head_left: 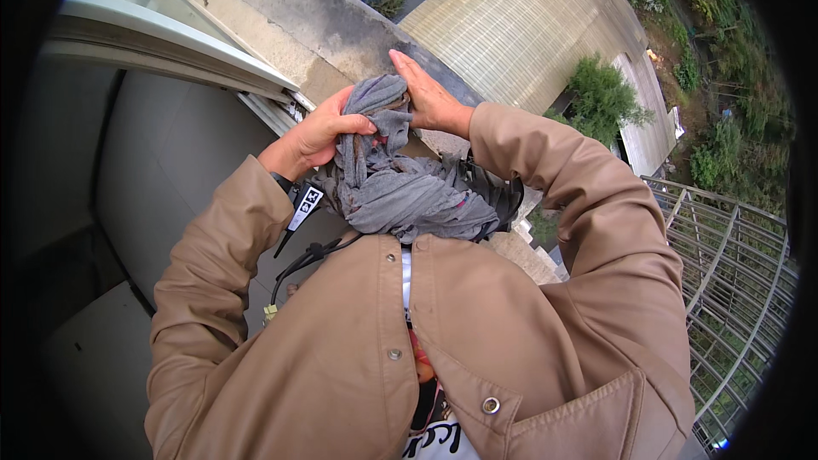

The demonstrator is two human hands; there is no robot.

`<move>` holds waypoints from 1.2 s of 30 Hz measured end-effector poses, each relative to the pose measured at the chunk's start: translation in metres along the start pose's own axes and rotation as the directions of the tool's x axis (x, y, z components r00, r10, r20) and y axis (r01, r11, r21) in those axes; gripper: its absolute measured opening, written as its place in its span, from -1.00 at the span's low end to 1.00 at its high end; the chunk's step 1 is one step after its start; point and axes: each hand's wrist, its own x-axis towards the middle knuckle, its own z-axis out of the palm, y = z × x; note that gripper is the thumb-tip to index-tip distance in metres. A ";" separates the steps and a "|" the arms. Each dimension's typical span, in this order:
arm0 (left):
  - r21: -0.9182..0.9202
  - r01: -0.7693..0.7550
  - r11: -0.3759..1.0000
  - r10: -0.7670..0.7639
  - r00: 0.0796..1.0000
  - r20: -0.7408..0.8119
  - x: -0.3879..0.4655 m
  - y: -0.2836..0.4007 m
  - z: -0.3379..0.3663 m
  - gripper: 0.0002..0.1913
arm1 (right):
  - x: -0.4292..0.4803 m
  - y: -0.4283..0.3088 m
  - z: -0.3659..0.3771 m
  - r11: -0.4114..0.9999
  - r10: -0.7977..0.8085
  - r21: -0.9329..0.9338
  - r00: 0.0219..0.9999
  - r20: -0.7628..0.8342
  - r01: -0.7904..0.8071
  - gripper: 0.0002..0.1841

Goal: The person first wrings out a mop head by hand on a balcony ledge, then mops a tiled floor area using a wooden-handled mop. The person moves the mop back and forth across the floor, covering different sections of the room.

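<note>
A bunched grey cloth (415,195), wrinkled and with brownish stains, lies in front of my chest. My left hand (323,131) is closed around its raised upper end, thumb across the front. On the other side, my right hand (434,97) rests against that end with its fingers stretched out straight. The cloth hides part of the right palm, so its grip is unclear. A dark band (281,182) circles my left wrist, and a tag with a printed code (304,206) is beside it.
At left are a white-framed window (185,32) and grey tiled surface (185,134). A concrete ledge (287,25) runs beyond my hands. Corrugated roofs (524,19) and trees (601,99) lie far below. A metal railing cage (735,281) stands at right. A black cable (307,259) hangs by my jacket.
</note>
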 end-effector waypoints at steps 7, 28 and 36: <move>0.036 0.164 0.986 -0.166 0.984 0.069 0.010 0.006 0.007 -0.37 | 0.015 -0.005 -0.051 0.948 0.125 0.210 0.884 0.450 -0.241 -0.55; -0.012 0.222 0.975 -0.216 0.959 0.184 0.026 0.017 0.003 -0.36 | -0.003 -0.023 -0.103 0.970 -0.007 0.230 0.941 0.337 -0.076 0.22; 0.157 0.291 0.944 -0.319 0.927 0.195 0.029 0.013 0.008 -0.28 | 0.011 -0.013 -0.036 0.959 -0.121 0.283 0.912 0.393 0.005 -0.17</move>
